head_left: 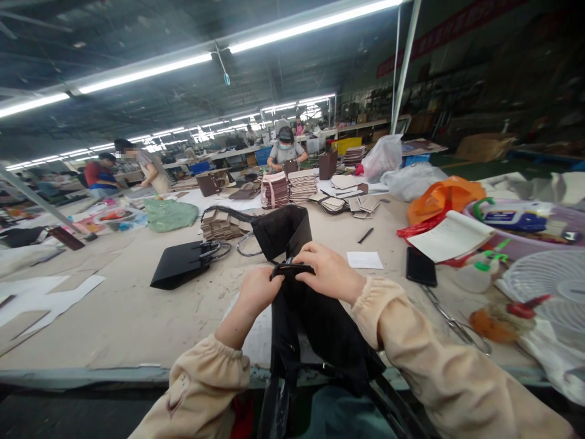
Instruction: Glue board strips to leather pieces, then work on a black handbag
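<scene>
A black handbag (326, 329) lies over the table's front edge, with its straps hanging down toward my lap. My left hand (258, 288) pinches the left end of a folded black edge on the bag. Across from it, my right hand (329, 271) grips the same edge, thumb below and fingers on top. Just beyond my hands a black panel (283, 230) stands up in a curve; whether it joins the bag is hidden. To the left, a second black bag (180, 263) with looped handles lies on the table.
Right of my hands are a black phone (421, 266), scissors (457, 323), a pen (365, 235), a white paper slip (364, 260) and an open notebook (450, 238). Stacks of cut pieces (302, 186) stand ahead. A co-worker (287, 149) sits across the table.
</scene>
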`<action>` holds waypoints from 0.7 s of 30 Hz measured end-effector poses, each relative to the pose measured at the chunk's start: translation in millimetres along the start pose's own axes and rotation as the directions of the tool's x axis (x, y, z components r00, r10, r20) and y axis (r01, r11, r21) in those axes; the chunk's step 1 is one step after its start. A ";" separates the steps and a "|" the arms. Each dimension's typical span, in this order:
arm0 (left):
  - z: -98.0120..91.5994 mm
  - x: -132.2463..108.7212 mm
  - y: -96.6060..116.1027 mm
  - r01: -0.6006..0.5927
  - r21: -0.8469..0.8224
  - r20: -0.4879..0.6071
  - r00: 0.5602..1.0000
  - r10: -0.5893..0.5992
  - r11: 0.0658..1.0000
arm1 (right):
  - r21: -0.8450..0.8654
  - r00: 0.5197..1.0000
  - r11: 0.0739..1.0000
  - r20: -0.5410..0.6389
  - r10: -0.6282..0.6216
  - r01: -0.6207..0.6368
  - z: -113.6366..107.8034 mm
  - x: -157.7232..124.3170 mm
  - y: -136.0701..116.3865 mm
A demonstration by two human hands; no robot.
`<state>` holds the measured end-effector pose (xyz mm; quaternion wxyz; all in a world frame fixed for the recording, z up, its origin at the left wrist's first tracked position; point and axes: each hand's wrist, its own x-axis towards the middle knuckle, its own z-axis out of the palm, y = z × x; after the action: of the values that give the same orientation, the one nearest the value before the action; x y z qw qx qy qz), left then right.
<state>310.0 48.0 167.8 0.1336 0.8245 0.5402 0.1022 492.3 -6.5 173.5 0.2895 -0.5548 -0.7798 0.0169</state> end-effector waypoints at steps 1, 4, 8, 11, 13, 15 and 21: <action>0.7 0.2 -0.2 -0.004 -0.007 -0.001 1.000 0.004 1.000 | 0.009 0.999 0.999 -0.004 -0.036 0.036 0.3 2.6 -1.7; 2.9 1.0 -2.0 -0.013 -0.016 -0.006 1.000 0.013 1.000 | -0.003 0.996 0.996 0.004 -0.087 0.087 6.0 12.8 -6.0; 4.6 0.9 -4.2 -0.015 -0.040 -0.008 1.000 0.015 0.999 | -0.033 0.996 0.996 0.016 -0.085 0.086 18.1 23.9 -5.2; 5.3 0.3 -4.7 -0.016 -0.062 -0.004 1.000 0.016 0.998 | -0.061 0.996 0.994 0.007 -0.085 0.085 22.9 28.1 -3.3; 5.8 0.3 -4.9 -0.015 -0.071 -0.002 1.000 0.015 0.997 | -0.085 0.996 0.992 0.016 -0.090 0.091 23.7 30.1 -3.5; 6.2 0.5 -4.9 -0.014 -0.073 0.003 1.000 0.014 0.997 | -0.117 0.995 0.988 0.030 -0.093 0.096 23.5 32.2 -5.1; 4.8 0.6 -3.7 -0.031 -0.066 0.000 1.000 0.031 0.997 | -0.219 0.997 0.973 0.031 -0.072 0.077 23.1 35.6 -12.9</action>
<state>308.5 49.4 162.1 0.1593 0.8281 0.5235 0.1215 462.7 26.5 174.2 0.2178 -0.5534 -0.8005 -0.0741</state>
